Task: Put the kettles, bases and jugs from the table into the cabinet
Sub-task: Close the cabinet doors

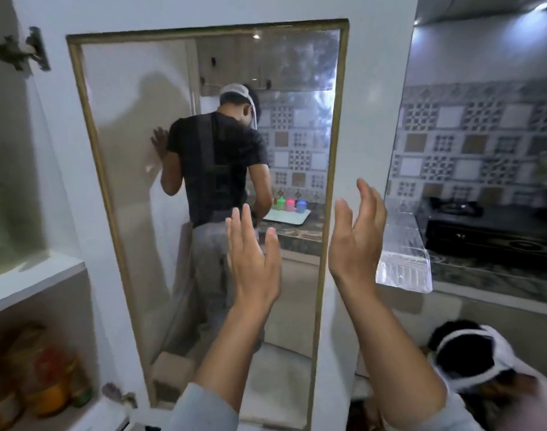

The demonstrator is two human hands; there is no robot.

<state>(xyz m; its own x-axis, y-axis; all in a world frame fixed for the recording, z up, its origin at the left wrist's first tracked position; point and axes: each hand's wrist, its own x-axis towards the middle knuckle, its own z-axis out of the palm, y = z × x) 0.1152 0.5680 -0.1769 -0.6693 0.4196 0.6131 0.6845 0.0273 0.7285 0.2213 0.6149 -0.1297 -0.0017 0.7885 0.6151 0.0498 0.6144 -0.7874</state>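
While facing the glass cabinet door (pixel 203 181), both hands (pixel 253 259) hover spread, empty.

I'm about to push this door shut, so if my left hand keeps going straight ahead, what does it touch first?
Most likely the glass panel of the open cabinet door; your left hand is open and empty. Depth is unclear.

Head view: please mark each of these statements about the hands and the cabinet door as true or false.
1. Both hands, the left hand and the right hand, are empty. True.
2. The white cabinet door with a gold-framed glass panel stands open. True.
3. The right hand grips a kettle. False: its fingers are spread and hold nothing.
4. The glossy black gas stove sits inside the cabinet. False: it sits on the counter at the right.
5. The white cabinet shelf is at the left. True.
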